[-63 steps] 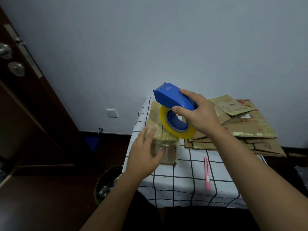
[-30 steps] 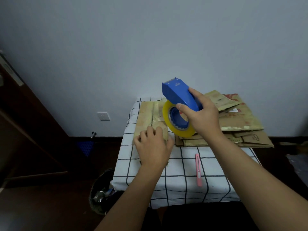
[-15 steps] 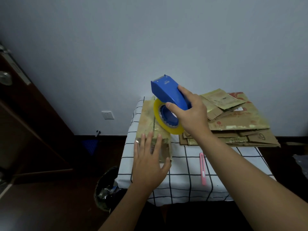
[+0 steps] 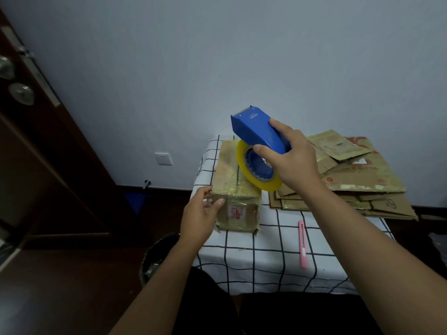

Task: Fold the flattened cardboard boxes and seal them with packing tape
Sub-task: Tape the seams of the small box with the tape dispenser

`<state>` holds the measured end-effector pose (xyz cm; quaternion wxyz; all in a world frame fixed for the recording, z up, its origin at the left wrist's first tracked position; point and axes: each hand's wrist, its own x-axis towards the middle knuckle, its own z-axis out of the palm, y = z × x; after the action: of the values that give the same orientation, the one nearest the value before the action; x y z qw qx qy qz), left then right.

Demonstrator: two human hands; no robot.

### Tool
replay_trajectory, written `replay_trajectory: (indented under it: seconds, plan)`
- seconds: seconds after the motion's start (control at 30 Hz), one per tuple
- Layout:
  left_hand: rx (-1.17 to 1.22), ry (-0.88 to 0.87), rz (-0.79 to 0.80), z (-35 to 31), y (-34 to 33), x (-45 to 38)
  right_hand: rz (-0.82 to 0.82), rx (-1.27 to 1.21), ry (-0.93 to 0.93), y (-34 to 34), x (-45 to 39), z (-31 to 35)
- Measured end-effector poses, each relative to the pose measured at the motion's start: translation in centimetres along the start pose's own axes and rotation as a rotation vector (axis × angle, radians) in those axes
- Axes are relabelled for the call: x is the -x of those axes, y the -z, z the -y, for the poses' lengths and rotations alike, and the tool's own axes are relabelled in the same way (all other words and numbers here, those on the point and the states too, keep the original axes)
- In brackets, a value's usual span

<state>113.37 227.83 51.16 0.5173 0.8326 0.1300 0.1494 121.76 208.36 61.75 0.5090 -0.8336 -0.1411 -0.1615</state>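
Box (image 4: 235, 189), folded and taped, sits at the table's (image 4: 266, 257) left edge. Left hand (image 4: 199, 220) grips its near-left corner, thumb on the front face. Right hand (image 4: 291, 158) curls round the blue tape dispenser (image 4: 257, 134), raised above the box. Flattened boxes (image 4: 350, 180) stacked right; pink cutter (image 4: 302, 244) near them.

Dim, bluish cast; wide-angle bend at edges; soft shadows, mild blur.

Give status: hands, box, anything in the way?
Left hand grips box at near left corner. Right hand holds tape gun above box. Knife lies clear, to the right.
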Motion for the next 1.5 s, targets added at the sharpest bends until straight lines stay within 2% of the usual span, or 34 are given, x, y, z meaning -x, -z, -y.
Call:
replay_trajectory:
  seconds: [0.2, 0.37, 0.53, 0.67, 0.8, 0.9, 1.23, 1.37, 1.5]
  plan:
    - [0.047, -0.035, 0.103, 0.4, 0.2, 0.1, -0.004, 0.007, -0.002, 0.1, 0.1, -0.1]
    - [-0.073, -0.118, 0.014, 0.6, 0.3, -0.9, -0.001, 0.012, 0.007, -0.1, 0.2, 0.1]
    - [0.023, -0.128, 0.086, 1.1, 0.6, -1.0, 0.003, 0.067, 0.037, -0.2, 0.2, 0.0]
    - [-0.014, -0.159, 0.033, 1.0, 0.5, -1.0, -0.009, 0.063, 0.047, -0.3, 0.3, -0.1]
    - [0.083, -0.071, -0.054, 1.5, -0.1, 0.4, -0.006, 0.089, 0.058, -0.3, 0.4, 0.0]
    - [0.151, -0.068, -0.128, 1.8, -1.1, 2.2, -0.021, 0.053, 0.044, -0.3, 0.3, -0.2]
    - [0.152, -0.085, -0.185, 2.3, -3.2, 3.5, -0.03, 0.034, 0.035, -0.2, 0.5, -0.3]
    - [0.272, -0.046, -0.22, 1.9, -2.3, 2.5, -0.024, 0.019, 0.029, -0.1, 0.5, -0.3]
    - [0.19, -0.069, -0.219, 1.4, -1.8, 0.9, -0.023, 0.012, 0.022, 0.0, 0.5, -0.3]
